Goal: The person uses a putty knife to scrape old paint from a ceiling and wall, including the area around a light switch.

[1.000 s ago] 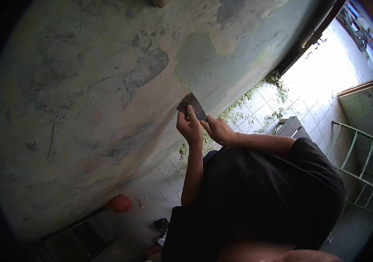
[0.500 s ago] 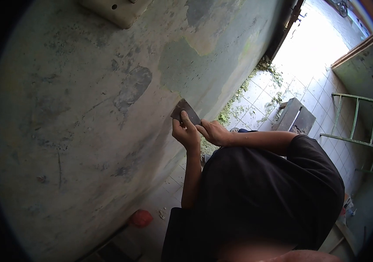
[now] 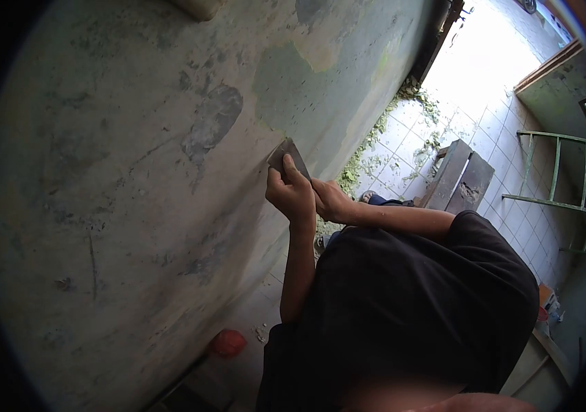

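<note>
A thin dark rectangular plate [image 3: 291,158] is held up close to the worn, patchy wall [image 3: 135,206]. My left hand [image 3: 293,193] grips it from below, the thumb lying on its face. Beside it, my right hand [image 3: 334,202] is closed at the plate's lower right corner, its fingertips partly hidden behind my left hand. The plate's upper edge is at the lower end of a bare greenish patch [image 3: 293,93]. Whether that edge touches the wall I cannot tell.
Peeled flakes [image 3: 358,168] lie on the white tiled floor [image 3: 403,130] along the wall. A grey wooden stool [image 3: 454,178] stands behind my right arm. Farther right is a green metal rack [image 3: 547,201]. A red object [image 3: 228,342] lies low by the wall.
Both hands have shifted slightly up with the plate, which is now tilted more steeply. The view has moved a little, so the box at the upper wall shows less.
</note>
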`<act>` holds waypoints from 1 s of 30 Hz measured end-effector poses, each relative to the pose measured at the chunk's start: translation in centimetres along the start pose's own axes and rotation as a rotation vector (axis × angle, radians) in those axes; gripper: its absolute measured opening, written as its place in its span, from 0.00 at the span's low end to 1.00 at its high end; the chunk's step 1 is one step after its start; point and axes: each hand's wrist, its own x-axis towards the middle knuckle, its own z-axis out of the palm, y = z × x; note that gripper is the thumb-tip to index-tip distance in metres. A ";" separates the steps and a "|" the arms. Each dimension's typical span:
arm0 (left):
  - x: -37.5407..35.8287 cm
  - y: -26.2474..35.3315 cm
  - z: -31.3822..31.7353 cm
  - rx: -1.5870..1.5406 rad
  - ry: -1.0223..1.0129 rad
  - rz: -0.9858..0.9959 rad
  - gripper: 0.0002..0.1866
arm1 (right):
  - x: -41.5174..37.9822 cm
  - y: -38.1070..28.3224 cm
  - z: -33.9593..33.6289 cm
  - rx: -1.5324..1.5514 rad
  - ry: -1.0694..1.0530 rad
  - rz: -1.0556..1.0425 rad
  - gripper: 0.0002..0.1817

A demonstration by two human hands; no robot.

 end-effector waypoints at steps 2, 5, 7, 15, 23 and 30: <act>0.7 0.0 0.0 0.003 -0.008 0.021 0.19 | 0.2 0.1 0.6 0.071 0.035 -0.022 0.16; 0.9 -0.3 -0.3 0.141 0.012 0.145 0.21 | -0.1 -3.0 0.9 0.215 0.021 0.018 0.17; 1.3 1.4 -1.3 0.080 -0.052 0.179 0.22 | -0.9 -2.6 2.3 0.259 0.044 -0.007 0.20; -0.7 -0.4 -3.3 0.073 -0.176 0.172 0.22 | -5.1 -4.1 2.0 0.450 0.025 0.266 0.23; -0.9 1.2 -2.1 -0.026 -0.387 0.078 0.18 | -6.3 -8.6 -1.9 0.240 0.140 0.352 0.28; -0.4 1.3 -3.2 -0.304 -0.559 -0.316 0.23 | -4.4 -10.2 -0.6 0.727 0.196 0.458 0.26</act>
